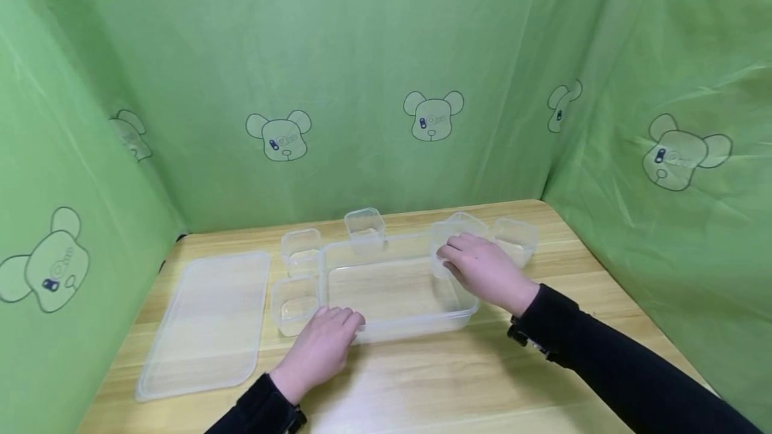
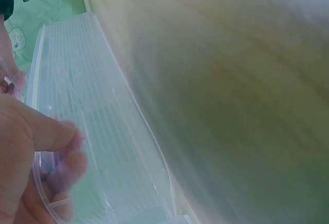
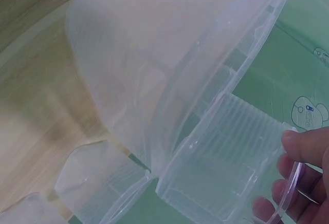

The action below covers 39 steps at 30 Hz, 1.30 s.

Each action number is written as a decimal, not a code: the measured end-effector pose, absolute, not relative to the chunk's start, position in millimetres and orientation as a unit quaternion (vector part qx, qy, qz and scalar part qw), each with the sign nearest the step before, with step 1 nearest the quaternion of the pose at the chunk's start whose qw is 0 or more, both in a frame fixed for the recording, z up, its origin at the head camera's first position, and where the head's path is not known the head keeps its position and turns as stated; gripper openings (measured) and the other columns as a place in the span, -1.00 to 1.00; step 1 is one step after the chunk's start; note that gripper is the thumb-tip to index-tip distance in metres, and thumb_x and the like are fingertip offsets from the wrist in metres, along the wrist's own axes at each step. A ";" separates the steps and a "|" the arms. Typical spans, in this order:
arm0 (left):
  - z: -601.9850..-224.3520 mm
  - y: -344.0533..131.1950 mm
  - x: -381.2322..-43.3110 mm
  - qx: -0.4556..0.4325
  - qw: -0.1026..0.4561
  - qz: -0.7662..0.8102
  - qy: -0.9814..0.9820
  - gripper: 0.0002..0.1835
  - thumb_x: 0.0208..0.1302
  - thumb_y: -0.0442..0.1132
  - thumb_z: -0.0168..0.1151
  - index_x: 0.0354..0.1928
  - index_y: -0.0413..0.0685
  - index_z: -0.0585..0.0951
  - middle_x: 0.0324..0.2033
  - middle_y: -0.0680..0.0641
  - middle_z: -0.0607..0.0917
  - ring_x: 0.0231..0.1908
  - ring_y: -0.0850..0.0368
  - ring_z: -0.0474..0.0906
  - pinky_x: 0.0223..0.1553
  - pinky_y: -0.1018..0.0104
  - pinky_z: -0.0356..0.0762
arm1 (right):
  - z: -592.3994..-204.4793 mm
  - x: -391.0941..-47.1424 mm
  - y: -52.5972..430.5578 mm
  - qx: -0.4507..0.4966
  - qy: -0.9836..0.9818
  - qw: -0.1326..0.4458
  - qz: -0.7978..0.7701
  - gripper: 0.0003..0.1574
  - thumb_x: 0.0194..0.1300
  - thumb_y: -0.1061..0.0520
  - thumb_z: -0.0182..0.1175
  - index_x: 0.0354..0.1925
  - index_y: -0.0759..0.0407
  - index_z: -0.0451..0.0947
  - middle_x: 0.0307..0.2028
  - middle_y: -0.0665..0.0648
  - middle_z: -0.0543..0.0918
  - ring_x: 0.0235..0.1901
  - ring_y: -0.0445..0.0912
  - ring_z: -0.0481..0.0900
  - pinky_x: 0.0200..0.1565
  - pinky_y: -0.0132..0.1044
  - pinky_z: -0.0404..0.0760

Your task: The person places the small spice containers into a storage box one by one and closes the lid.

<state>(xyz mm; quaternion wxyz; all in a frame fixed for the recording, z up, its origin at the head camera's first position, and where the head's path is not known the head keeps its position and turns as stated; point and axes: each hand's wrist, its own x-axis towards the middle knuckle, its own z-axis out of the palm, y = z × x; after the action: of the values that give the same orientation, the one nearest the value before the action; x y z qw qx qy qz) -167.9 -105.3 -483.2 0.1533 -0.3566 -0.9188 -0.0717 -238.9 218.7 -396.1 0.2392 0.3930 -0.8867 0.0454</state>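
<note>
A large clear plastic container (image 1: 416, 328) stands in the middle of the table. My left hand (image 1: 324, 343) holds its rim near the front left corner, and the left wrist view shows thumb and fingers round the edge of the container wall (image 2: 108, 111). Over the right end of the large container, my right hand (image 1: 482, 270) holds a small clear container (image 3: 221, 152). In the right wrist view the thumb and fingers pinch this small container's rim, with its ribbed wall facing the camera.
Left of the large container lies a flat translucent lid (image 1: 208, 323). Small clear containers stand at its left (image 1: 295, 297), with another (image 1: 364, 223) behind it. More small containers (image 1: 517, 236) stand at the right. Green cloth (image 1: 362, 173) walls the table (image 1: 434, 380) behind and at both sides.
</note>
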 end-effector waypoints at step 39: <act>-484.9 -105.8 -169.6 -0.353 0.146 -0.071 -0.922 -0.80 0.34 -0.24 0.25 -0.03 0.01 0.57 -0.21 0.06 0.67 -0.19 0.15 0.59 -0.18 0.33 0.44 | -437.5 -253.6 199.1 0.413 -0.884 0.216 0.033 -0.83 0.20 0.24 0.41 -0.23 0.12 0.63 -0.34 0.01 0.61 -0.33 -0.09 0.57 -0.28 -0.26 0.63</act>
<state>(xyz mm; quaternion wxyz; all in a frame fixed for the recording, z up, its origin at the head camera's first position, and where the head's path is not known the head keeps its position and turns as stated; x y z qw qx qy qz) -169.6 -105.8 -484.9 0.1455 -0.3526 -0.9217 -0.0709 -253.6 199.1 -437.5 0.2162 0.4134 -0.8839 0.0333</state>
